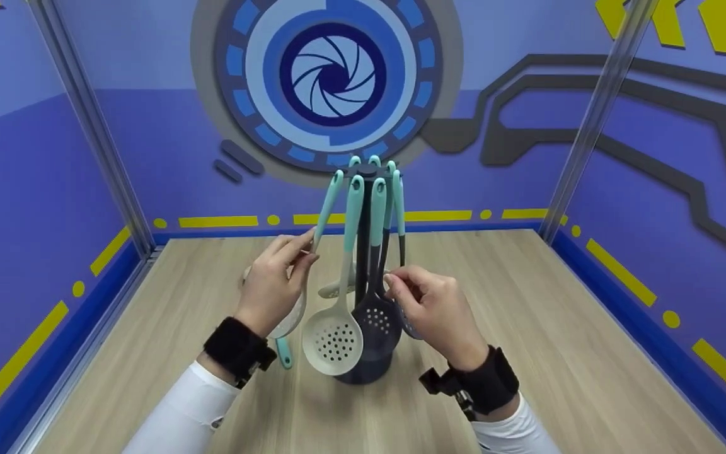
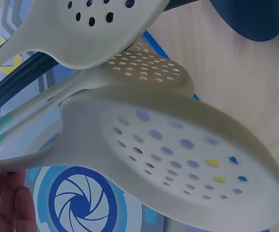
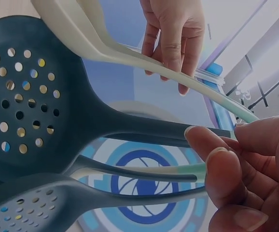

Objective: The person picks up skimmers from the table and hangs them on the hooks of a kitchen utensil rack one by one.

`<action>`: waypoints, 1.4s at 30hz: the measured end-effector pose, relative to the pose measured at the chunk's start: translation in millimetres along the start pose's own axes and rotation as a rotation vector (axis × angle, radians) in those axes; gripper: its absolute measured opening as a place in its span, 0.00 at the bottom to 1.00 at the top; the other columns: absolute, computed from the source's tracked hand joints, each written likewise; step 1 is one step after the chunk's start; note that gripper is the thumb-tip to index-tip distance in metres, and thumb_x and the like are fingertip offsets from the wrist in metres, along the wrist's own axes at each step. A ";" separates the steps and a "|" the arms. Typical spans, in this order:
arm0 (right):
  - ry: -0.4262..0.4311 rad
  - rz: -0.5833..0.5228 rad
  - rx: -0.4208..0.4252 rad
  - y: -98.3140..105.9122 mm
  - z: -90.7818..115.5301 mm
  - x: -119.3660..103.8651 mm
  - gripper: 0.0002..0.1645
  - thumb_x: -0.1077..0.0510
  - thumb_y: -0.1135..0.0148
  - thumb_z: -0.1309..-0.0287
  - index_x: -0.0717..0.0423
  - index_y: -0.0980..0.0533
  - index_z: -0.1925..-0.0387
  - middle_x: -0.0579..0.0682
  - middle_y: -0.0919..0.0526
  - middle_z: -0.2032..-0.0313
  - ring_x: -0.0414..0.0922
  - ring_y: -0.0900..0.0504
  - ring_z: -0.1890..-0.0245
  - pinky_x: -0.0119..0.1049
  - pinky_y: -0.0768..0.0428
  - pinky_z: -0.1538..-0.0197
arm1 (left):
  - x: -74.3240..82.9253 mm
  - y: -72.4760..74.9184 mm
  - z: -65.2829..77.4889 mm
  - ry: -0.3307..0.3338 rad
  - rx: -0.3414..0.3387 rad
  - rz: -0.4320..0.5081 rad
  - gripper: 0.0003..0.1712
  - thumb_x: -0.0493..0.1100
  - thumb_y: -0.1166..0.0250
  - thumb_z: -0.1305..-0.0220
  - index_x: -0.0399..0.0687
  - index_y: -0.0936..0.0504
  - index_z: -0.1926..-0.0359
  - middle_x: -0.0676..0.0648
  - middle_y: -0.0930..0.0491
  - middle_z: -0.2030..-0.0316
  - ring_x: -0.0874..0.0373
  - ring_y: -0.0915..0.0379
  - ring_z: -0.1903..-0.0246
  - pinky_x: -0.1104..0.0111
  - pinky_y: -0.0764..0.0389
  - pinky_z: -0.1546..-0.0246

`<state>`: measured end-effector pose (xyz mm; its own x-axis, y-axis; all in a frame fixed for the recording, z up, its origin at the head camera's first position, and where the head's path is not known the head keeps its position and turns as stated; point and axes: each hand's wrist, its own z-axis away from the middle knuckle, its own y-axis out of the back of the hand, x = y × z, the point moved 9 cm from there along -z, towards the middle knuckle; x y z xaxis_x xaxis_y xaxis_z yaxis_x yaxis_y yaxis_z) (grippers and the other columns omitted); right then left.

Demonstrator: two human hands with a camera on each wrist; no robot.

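A dark carousel stand (image 1: 365, 372) holds several hanging utensils with teal handle ends. My left hand (image 1: 278, 277) pinches the stem of a pale skimmer (image 2: 178, 150) at the stand's left, just below its teal part. Beside it hangs a second pale skimmer (image 1: 334, 340), facing front, with a dark skimmer (image 1: 379, 323) next to it. On the right side my right hand (image 1: 435, 309) has its fingers curled and pinching at the stem of another dark skimmer (image 3: 28, 208). The exact contact there is partly hidden behind the fingers.
On the wooden tabletop (image 1: 558, 353), left of the base, lies a utensil with a teal handle (image 1: 283, 353), mostly hidden by my left hand and the hanging skimmer. Another pale perforated utensil (image 1: 338, 287) hangs at the back of the stand. Blue patterned walls (image 1: 167, 157) enclose the table.
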<state>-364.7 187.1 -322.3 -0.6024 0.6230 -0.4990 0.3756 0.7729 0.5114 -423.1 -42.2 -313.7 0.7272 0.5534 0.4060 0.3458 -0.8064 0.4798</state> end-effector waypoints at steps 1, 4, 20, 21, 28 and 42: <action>0.004 -0.002 -0.005 -1.3 0.3 -0.3 0.09 0.48 0.41 0.32 0.43 0.17 0.65 0.39 0.14 0.75 0.30 0.23 0.79 0.26 0.26 0.79 | 0.0 -1.0 0.3 0.002 -0.006 0.009 0.24 0.43 0.36 0.32 0.53 0.23 0.36 0.51 0.19 0.56 0.65 0.17 0.60 0.71 0.16 0.57; 0.017 0.003 -0.032 -6.3 1.1 -1.7 0.10 0.48 0.41 0.32 0.45 0.17 0.65 0.37 0.15 0.74 0.29 0.22 0.77 0.25 0.23 0.76 | -0.6 -5.3 0.9 0.011 -0.027 0.039 0.24 0.43 0.38 0.31 0.55 0.25 0.34 0.51 0.19 0.55 0.66 0.18 0.59 0.71 0.16 0.57; 0.087 0.035 -0.145 -35.2 5.7 -9.6 0.12 0.49 0.39 0.33 0.49 0.17 0.54 0.37 0.14 0.61 0.30 0.23 0.71 0.26 0.20 0.67 | -3.1 -15.4 12.8 0.021 -0.022 0.016 0.21 0.43 0.37 0.30 0.45 0.22 0.39 0.49 0.18 0.60 0.62 0.18 0.62 0.69 0.15 0.57; 0.079 0.040 -0.152 -36.8 6.2 -9.4 0.13 0.48 0.39 0.33 0.48 0.18 0.52 0.38 0.14 0.60 0.30 0.23 0.72 0.25 0.21 0.67 | -3.6 -16.1 13.9 0.025 -0.028 0.018 0.21 0.43 0.38 0.30 0.45 0.22 0.39 0.49 0.18 0.60 0.62 0.18 0.61 0.70 0.15 0.57; 0.048 0.032 -0.217 -46.9 9.8 -8.4 0.21 0.49 0.39 0.33 0.48 0.24 0.41 0.42 0.13 0.51 0.30 0.27 0.79 0.25 0.25 0.75 | -7.0 -19.3 20.1 0.032 -0.042 0.021 0.20 0.43 0.38 0.30 0.46 0.22 0.39 0.50 0.19 0.60 0.62 0.18 0.61 0.70 0.15 0.56; 0.056 -0.071 -0.336 -64.2 15.5 -11.8 0.36 0.54 0.40 0.31 0.52 0.41 0.26 0.44 0.14 0.48 0.35 0.23 0.77 0.25 0.23 0.73 | -9.0 -20.0 23.8 0.046 -0.052 0.024 0.19 0.45 0.38 0.30 0.48 0.21 0.40 0.51 0.18 0.59 0.64 0.19 0.61 0.71 0.16 0.57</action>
<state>-370.8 132.0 -360.0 -0.6595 0.5548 -0.5072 0.0843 0.7250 0.6835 -422.4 -36.0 -345.4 0.7068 0.5436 0.4527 0.2963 -0.8086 0.5083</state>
